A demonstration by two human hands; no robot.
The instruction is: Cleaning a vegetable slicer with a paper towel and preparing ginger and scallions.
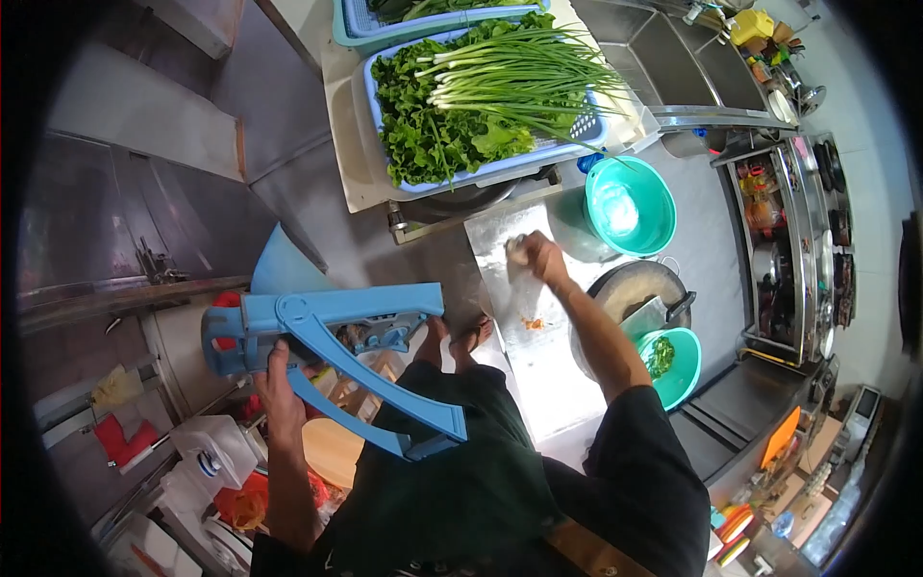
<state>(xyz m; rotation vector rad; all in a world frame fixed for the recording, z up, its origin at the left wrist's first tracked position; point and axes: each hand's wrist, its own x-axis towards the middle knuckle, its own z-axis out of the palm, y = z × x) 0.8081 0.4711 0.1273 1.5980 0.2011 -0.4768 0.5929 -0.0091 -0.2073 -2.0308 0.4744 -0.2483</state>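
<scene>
My left hand (277, 386) grips the side of a blue plastic frame (382, 375), a device with two curved legs and a long flat head. I hold it tilted off to the left, and a light-blue flared plastic piece (292, 263) shows beyond it. Over the steel worktop (555, 389), my right hand (541, 256) is blurred, its fingers closed around a small pale thing (515, 249) that I cannot make out. A few orange food scraps (533, 324) lie on the steel below that hand.
Right of the worktop are a round chopping board (613, 288) with a cleaver (642, 317), a turquoise basin (631, 205) and another basin (685, 375) holding chopped greens. Ahead, a blue basket (497, 173) carries lettuce and spring onions. A steel rack (750, 288) stands farther right.
</scene>
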